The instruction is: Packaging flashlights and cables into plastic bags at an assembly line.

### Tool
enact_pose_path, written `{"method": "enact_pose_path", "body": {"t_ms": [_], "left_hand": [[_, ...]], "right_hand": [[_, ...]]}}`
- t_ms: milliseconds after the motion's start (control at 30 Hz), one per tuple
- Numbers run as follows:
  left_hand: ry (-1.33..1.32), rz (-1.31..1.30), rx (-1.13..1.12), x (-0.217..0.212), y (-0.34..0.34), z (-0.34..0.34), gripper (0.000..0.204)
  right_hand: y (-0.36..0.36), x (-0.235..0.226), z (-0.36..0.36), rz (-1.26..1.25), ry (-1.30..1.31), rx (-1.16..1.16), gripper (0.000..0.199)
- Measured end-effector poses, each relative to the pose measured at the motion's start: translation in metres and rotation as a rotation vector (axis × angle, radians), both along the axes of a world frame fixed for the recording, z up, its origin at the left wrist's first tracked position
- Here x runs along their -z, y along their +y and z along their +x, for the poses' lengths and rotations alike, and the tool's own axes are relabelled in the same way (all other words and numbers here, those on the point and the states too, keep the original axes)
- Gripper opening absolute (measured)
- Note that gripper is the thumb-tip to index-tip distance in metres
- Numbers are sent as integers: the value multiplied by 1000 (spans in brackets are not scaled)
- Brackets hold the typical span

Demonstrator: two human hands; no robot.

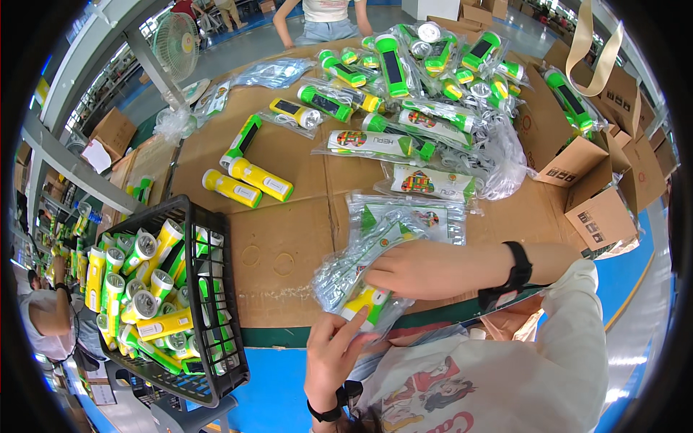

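Note:
Near the table's front edge, a yellow and green flashlight [368, 300] lies partly inside a clear plastic bag [393, 317]. My left hand [330, 353] is closed on the flashlight's lower end, thumb and fingers pressed against it. My right hand [401, 268] reaches across from the right; its curled fingers rest on the bag at the flashlight's upper end, and its fingertips are partly hidden. Under and beyond it lies a stack of flat clear bags [354, 216] with printed cards. Three unbagged flashlights lie farther left, one of them a yellow flashlight [232, 187].
A black plastic basket [234, 317] full of flashlights stands at the left. Bagged flashlights [393, 68] pile up at the far side. Open cardboard boxes [599, 216] stand at the right. Another person [328, 18] stands beyond the table, and a fan [175, 47] is at the far left.

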State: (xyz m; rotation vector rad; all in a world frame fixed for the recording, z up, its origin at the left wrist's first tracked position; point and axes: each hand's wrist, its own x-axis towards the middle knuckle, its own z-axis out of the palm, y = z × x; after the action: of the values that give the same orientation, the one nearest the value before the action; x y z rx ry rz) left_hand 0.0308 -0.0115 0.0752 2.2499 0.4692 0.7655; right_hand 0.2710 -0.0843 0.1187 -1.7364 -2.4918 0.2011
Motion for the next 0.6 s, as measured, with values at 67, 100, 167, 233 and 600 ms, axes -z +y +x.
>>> {"method": "enact_pose_path", "body": {"t_ms": [67,100,167,233,600], "left_hand": [[-27,19,-61,13,12,-6,31],[-43,38,-138,21,15,-11,29],[-108,-75,-244,24,17,-9,22],[-190,-180,-296,32,22,-11,21],[-127,-209,-305,64,11,-16,74]], "right_hand": [[-4,-16,22,252,483,-73,24],[-7,-24,35,351,335,139,22],[-19,-30,69,420,93,612,23],[-32,-11,117,344,-155,935,23],[-26,34,170,501,-189,912,24]]}}
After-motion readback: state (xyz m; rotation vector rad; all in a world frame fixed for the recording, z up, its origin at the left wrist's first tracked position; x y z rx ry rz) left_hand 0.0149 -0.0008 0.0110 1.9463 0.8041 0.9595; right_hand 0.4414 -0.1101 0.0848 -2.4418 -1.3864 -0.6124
